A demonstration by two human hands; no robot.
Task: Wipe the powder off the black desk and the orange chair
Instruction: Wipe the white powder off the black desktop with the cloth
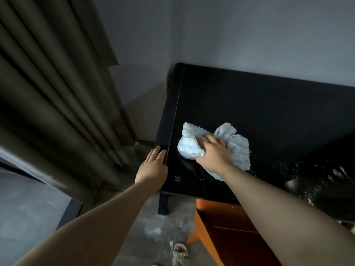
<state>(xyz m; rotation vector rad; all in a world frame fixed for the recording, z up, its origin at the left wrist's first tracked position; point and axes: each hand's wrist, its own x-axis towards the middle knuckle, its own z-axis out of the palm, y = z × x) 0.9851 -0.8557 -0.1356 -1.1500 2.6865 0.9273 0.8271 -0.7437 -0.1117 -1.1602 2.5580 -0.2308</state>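
A: Right hand, quick.
B: The right hand point(215, 152) is placed on a light-blue microfibre cloth point(190, 148), bunched up near the front-left corner of the black table point(269, 104). Its fingers point(204, 138) are curled into the fabric, so the cloth is gripped and pressed against the tabletop.

A: Left hand?
B: The left hand point(153, 166) is laid on the table's left edge. The fingers point(156, 152) are kept straight and close together, and nothing is held.

A: Powder?
B: White powder point(336, 173) is scattered along the table's front edge toward the right side, with a few specks just beside the cloth. Another pale patch point(153, 230) is seen on the concrete floor point(134, 217) near the table's front-left leg.

A: Chair?
B: The orange chair point(221, 227) is tucked partly under the table's front edge, below the right forearm. A few pale specks can be made out on it.

A: Anything else?
B: A brown curtain point(57, 93) is hung at the left, a grey wall point(249, 35) is seen behind the table, and a woven sandal point(179, 254) is noted on the floor. A small round logo point(177, 178) is printed by the front-left corner.
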